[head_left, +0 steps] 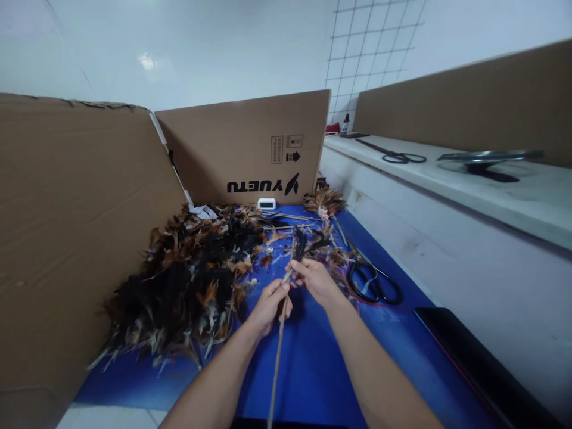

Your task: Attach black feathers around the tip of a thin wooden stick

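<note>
My left hand (269, 305) pinches a thin wooden stick (277, 357) that runs from the bottom of the view up to my fingers. Just above and to the right, my right hand (315, 278) holds a small bunch of dark feathers (300, 243) against the stick's upper end. Both hands hover over a blue mat (313, 363). A large heap of black and brown feathers (187, 280) lies to the left of my hands.
Black-handled scissors (373, 280) lie on the mat to the right. Cardboard sheets (67, 238) wall in the left and back. A small white device (267, 204) sits at the back. A white ledge (447, 173) on the right carries more scissors. A black flat object (473, 363) lies at the lower right.
</note>
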Motion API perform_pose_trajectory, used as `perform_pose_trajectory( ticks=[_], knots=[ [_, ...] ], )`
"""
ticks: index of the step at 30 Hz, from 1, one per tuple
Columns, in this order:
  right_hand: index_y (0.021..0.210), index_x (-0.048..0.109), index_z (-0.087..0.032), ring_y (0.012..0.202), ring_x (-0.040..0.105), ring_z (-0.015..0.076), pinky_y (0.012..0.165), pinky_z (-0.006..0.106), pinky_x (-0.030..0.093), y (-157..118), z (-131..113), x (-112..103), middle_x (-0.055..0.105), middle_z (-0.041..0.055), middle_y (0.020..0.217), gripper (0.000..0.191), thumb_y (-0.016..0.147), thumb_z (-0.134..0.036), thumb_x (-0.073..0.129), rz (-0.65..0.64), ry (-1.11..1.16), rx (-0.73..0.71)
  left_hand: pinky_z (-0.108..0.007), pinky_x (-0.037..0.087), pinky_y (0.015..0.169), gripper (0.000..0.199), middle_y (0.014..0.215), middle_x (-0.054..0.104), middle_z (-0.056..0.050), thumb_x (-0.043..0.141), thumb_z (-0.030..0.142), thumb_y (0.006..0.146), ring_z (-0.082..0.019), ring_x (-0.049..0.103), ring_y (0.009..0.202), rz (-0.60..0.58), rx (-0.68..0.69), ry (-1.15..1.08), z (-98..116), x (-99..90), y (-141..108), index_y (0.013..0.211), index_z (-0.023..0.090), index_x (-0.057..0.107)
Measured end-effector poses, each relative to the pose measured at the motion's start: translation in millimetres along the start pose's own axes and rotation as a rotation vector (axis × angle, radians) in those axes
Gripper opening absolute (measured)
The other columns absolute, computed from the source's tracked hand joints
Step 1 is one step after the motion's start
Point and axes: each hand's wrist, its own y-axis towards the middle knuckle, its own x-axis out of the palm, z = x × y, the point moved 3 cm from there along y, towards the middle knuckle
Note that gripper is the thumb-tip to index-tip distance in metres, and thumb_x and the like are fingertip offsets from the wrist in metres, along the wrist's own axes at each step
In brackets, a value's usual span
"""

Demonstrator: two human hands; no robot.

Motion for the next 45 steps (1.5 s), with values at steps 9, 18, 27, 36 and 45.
perform_pose_trajectory(
  ticks=[9,18,27,36,45],
  knots=[
    [0.077,0.065,-0.015,0.055,0.049,0.0084,0.042,0.019,0.031,4,-6,-15,0.058,0.0006,0.065,0.025,0.067,-0.038,0.066,0.080,0.016,-0.082,-0.016,0.020,0.034,0.037,0.040,0.047,0.006,0.048,0.046,0.077,-0.005,0.031,0.030,-0.034,-0.009,0.035,-1,2.8,-2,0.097,0.015,0.051],
    [0.068,0.063,-0.014,0.050,0.048,0.0080,0.043,0.020,0.031,0,-7,-10,0.058,0.0003,0.059,0.027,0.064,-0.040,0.068,0.004,0.007,-0.015,-0.017,0.025,0.035,0.041,0.040,0.046,0.005,0.044,0.050,0.079,-0.006,0.036,0.031,-0.037,-0.018,-0.075,1,5.6,-3,0.098,0.014,0.051],
    [0.068,0.061,-0.014,0.049,0.052,0.0103,0.044,0.021,0.030,-6,-5,2,0.056,-0.0005,0.054,0.027,0.069,-0.041,0.063,-0.137,-0.052,0.022,-0.017,0.025,0.036,0.042,0.040,0.043,0.006,0.044,0.053,0.078,-0.005,0.033,0.030,0.022,0.012,-0.114,-1,3.4,0,0.094,0.014,0.051],
    [0.073,0.062,-0.015,0.054,0.053,0.0104,0.044,0.021,0.032,-2,-6,-6,0.060,0.0008,0.062,0.025,0.068,-0.039,0.065,-0.055,-0.044,-0.018,-0.017,0.024,0.035,0.042,0.038,0.042,0.007,0.045,0.047,0.079,-0.005,0.031,0.029,-0.017,0.002,-0.111,0,3.7,-1,0.104,0.013,0.050],
    [0.076,0.056,-0.016,0.052,0.054,0.0103,0.044,0.021,0.032,-6,-7,0,0.062,0.0015,0.066,0.026,0.069,-0.041,0.064,-0.114,-0.074,-0.004,-0.018,0.026,0.037,0.035,0.040,0.045,0.006,0.047,0.040,0.078,-0.006,0.035,0.030,-0.032,-0.011,-0.119,-1,3.7,0,0.101,0.014,0.049]
  ],
)
